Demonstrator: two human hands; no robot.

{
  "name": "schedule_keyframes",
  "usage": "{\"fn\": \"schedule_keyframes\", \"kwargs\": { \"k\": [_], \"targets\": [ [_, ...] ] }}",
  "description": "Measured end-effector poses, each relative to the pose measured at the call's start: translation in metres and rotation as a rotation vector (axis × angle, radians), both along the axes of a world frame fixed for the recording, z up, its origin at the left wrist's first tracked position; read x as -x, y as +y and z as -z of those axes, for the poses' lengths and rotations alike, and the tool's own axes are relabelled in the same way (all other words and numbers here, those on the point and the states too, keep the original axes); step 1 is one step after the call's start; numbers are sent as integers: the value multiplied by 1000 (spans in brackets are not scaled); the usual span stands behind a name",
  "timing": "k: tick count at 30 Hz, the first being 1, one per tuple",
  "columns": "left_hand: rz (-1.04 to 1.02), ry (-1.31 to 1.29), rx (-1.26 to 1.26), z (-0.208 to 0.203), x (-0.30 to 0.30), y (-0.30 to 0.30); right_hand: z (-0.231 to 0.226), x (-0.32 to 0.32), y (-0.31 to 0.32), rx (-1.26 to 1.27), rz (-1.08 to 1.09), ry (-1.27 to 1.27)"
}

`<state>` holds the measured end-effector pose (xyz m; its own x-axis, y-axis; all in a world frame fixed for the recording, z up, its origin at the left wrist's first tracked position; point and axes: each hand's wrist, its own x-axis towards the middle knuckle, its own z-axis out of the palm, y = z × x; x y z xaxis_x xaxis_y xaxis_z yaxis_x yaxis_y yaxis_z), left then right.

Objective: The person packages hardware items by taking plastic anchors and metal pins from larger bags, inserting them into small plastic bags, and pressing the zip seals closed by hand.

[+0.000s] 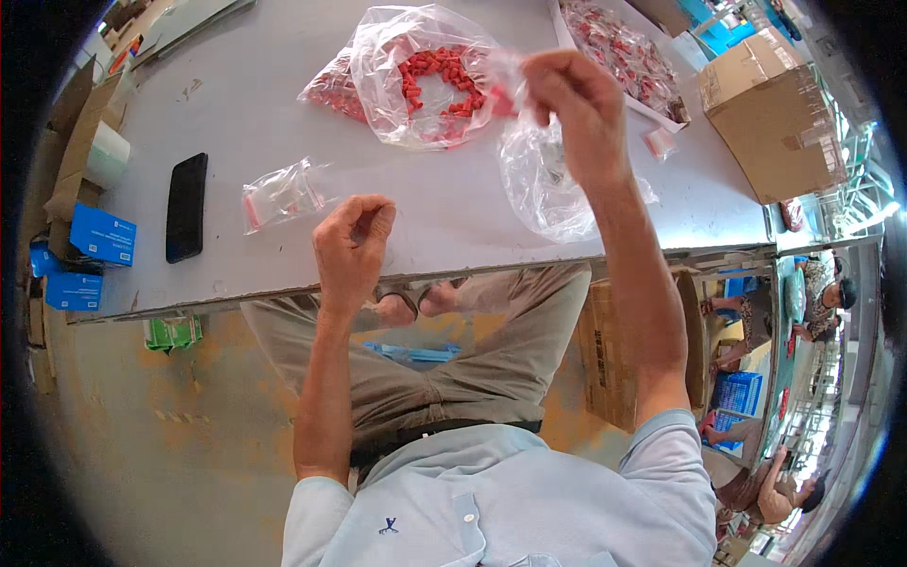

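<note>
My right hand [581, 109] is raised over the table, its fingers pinching a small clear plastic bag [505, 87] with something red in it, smeared by motion. Just left of it stands a large open clear bag [373, 80] with many small red pieces [439, 80] inside. Below my right hand lies a crumpled clear bag [543, 184]. My left hand [351, 241] hovers at the table's near edge with fingers curled and thumb against them; nothing shows in it. Close to its left is a stack of small flat zip bags [283, 197] with a red stripe.
A black phone [186, 208] lies at the left, near blue boxes [102, 234]. At the far right are a tray [682, 123] of filled small bags and a cardboard box [770, 118]. One small bag [659, 144] lies below the tray. Other people are off to the right.
</note>
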<state>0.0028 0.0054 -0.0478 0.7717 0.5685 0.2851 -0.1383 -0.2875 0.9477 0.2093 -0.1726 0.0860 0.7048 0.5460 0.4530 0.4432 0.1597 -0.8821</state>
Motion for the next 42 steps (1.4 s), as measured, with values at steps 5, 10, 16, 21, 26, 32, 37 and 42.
{"fn": "schedule_keyframes", "kwargs": {
  "k": [5,10,16,21,26,32,37,42],
  "targets": [
    [30,-9,-8,-1,-1,-1,-31,-73,-6,-120,74,35],
    [-28,14,-97,-9,5,-4,-80,-175,-64,-178,315,158],
    [-6,54,-99,-7,1,-5,-99,-233,-111,-175,566,223],
    [-51,52,-90,-3,6,-1,0,-196,-115,129,519,269],
    [-14,24,-134,-15,8,-2,12,-103,-89,240,336,157],
    [28,-156,-216,-9,9,-6,9,28,-10,494,-195,-124],
    [-99,-208,-505,-5,45,17,57,79,69,494,-400,-472],
    [-205,-28,-784,-9,69,74,81,94,121,588,-208,-401]
  ]
}}
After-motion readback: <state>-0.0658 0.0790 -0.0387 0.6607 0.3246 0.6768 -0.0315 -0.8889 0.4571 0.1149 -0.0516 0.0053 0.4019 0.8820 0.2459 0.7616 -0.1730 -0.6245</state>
